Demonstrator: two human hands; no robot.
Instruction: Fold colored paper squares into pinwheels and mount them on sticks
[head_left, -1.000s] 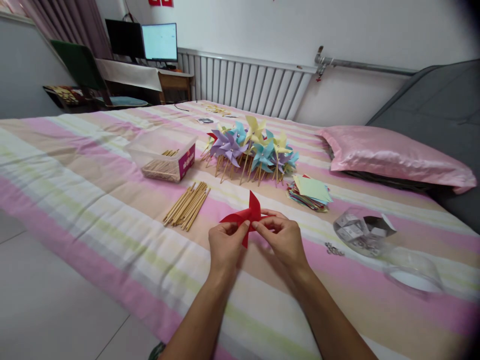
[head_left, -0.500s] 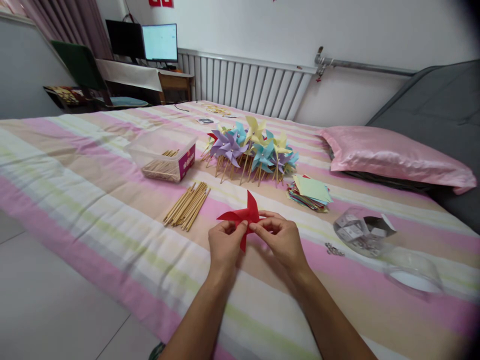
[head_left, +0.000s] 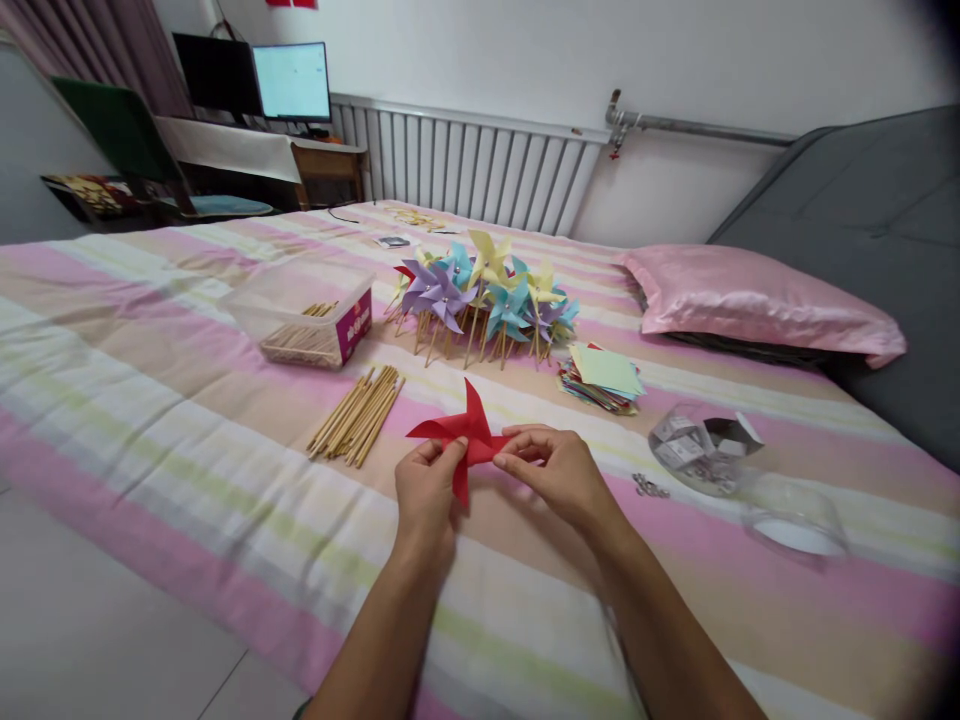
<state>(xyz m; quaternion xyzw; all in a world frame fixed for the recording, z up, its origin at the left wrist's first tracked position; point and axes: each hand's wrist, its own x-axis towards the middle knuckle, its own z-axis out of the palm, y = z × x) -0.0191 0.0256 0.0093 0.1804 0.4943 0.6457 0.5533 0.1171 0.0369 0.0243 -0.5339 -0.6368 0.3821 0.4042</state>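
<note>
A red paper pinwheel with pointed, folded blades is held just above the striped bedspread, without a stick in view. My left hand pinches it near its centre, thumb on top. On its right side, my right hand has thumb and fingers closed at the tip of one blade. Left of my hands lies a bundle of thin wooden sticks. To the right, a little heap of small metal pieces rests on the bedspread.
Finished yellow, blue and purple pinwheels stand clustered behind. A clear plastic box holds more sticks. A stack of coloured paper, a clear round container, its domed lid and a pink pillow are at right.
My right fingers have moved off the pinwheel's centre, out to its right blade. The left hand keeps its pinch at the middle. The whole view has shifted slightly.
</note>
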